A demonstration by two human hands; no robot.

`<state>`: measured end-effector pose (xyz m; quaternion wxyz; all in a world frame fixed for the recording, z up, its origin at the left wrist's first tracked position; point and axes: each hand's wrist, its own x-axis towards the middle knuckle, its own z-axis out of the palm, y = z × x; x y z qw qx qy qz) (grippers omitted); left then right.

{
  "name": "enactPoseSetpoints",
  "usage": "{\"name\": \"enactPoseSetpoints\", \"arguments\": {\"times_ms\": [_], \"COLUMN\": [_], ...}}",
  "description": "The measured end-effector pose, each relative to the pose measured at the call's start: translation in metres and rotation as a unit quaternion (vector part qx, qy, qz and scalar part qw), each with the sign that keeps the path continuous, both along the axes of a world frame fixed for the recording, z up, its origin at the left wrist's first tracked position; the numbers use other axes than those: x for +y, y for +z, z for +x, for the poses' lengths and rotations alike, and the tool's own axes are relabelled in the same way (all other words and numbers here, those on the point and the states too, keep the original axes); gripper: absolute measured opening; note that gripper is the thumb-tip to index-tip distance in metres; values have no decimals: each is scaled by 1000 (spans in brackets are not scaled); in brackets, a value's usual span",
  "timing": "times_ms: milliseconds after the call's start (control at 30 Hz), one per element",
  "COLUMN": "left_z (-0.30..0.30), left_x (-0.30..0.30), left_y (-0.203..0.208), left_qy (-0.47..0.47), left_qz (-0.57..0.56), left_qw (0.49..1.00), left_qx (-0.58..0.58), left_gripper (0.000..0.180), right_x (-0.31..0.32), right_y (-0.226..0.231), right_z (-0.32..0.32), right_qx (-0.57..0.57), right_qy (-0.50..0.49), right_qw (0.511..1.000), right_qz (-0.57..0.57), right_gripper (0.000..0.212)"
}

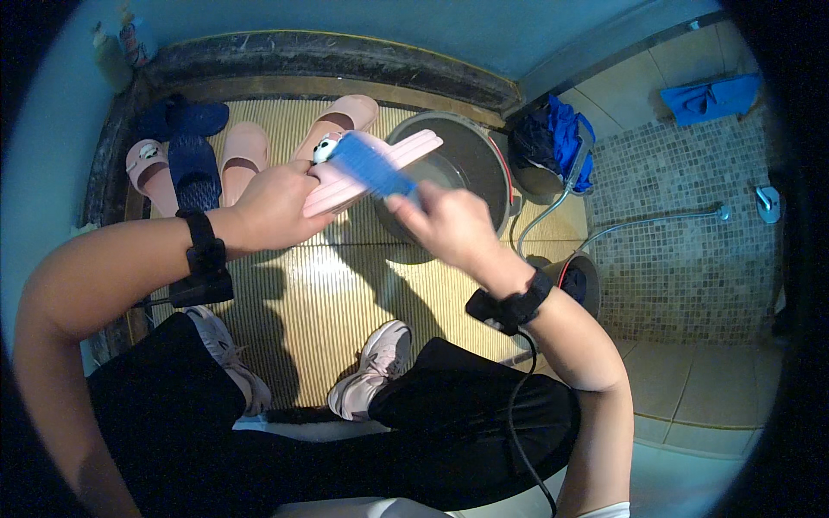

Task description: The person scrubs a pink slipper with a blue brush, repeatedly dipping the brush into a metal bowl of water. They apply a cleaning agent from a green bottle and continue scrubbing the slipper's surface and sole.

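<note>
My left hand (275,205) is wrapped round one end of a pink slipper (417,148), which is tilted over a grey bucket (494,164). A black-and-white animal face decorates the slipper's strap. In my right hand (456,226) is a blue brush (373,166), blurred by motion. It lies across the side of the slipper and hides part of it; its bristles cannot be made out. Water seems to stand in the bucket under the slipper's far end.
Several other slippers, pink (245,148) and dark blue (194,164), lie at the left on a ribbed yellowish mat (328,337). Right of the bucket are a container with blue and dark cloth (566,142), a shower hose (639,226) and another bucket (587,281). My shoes (376,367) stand on the mat.
</note>
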<state>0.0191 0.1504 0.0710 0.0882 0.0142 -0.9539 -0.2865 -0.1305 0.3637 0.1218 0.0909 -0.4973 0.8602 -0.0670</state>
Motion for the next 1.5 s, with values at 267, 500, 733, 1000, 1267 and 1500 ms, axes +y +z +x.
{"name": "enactPoseSetpoints", "arguments": {"times_ms": [267,500,733,1000,1267,1500], "left_z": [12,16,13,11,11,5], "left_x": [-12,-17,-18,-16,-16,-23], "left_y": [-8,-20,-9,-6,-8,-7], "left_qy": [-1,-33,-37,-38,-8,119], "left_qz": [-10,-46,-42,-37,-22,242], "left_qw": [1000,998,998,998,1000,946], "left_qx": [-20,-15,-9,-37,-2,-178], "left_gripper": [36,34,29,26,36,55], "right_x": [2,7,20,3,15,23], "right_y": [13,-10,-1,-9,-8,-14], "right_z": [-57,7,-62,12,-49,-47], "right_qx": [18,5,57,30,67,19], "right_qy": [-202,139,-172,130,-92,-135], "right_qw": [976,990,981,989,993,991], "right_qz": [76,-30,69,-58,17,9], "right_gripper": [61,55,62,53,60,61]}}
